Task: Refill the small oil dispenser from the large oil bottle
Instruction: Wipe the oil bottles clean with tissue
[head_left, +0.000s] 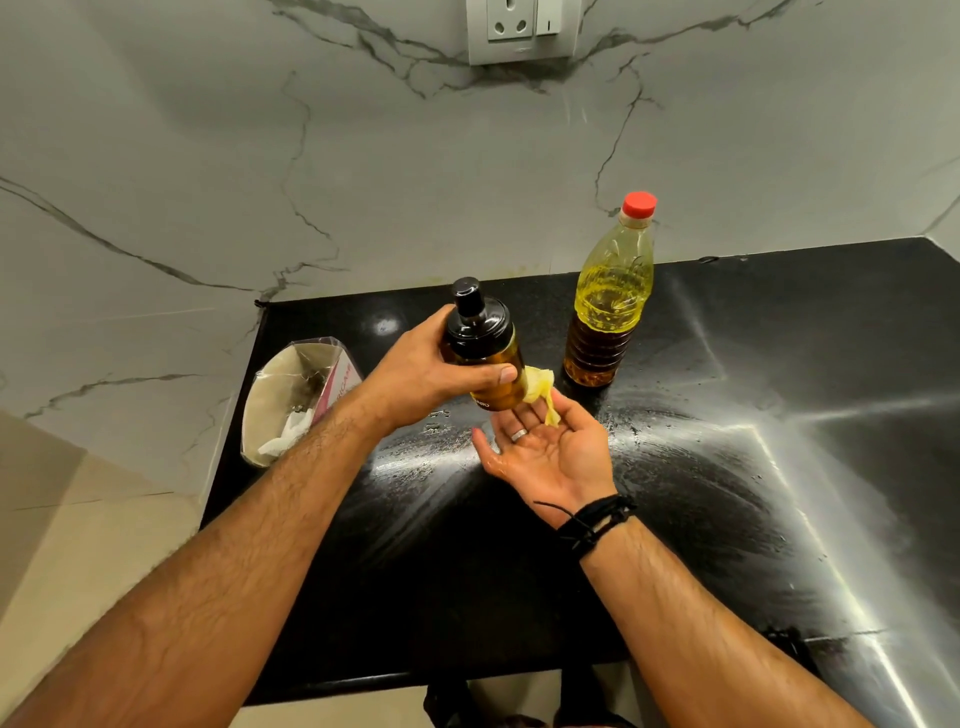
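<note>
A person's left hand (431, 374) was clamped around a small amber glass oil dispenser with a black pump cap (485, 348), holding it tilted just above the black stone counter (675, 493) at the centre of the frame. The right hand (545, 447) lay open, palm up, beneath the dispenser's base, a crumpled oil-yellowed tissue (543, 389) resting on its fingertips against the glass. The large clear plastic oil bottle with a red cap (608, 306) stood upright and capped to the right of centre, near but apart from the dispenser. With both caps on and the dispenser holding oil, pouring appeared done and the wipe-down under way; the next move likely called for setting the dispenser down and discarding the tissue, perhaps into the lined bin (291, 395) at left.
</note>
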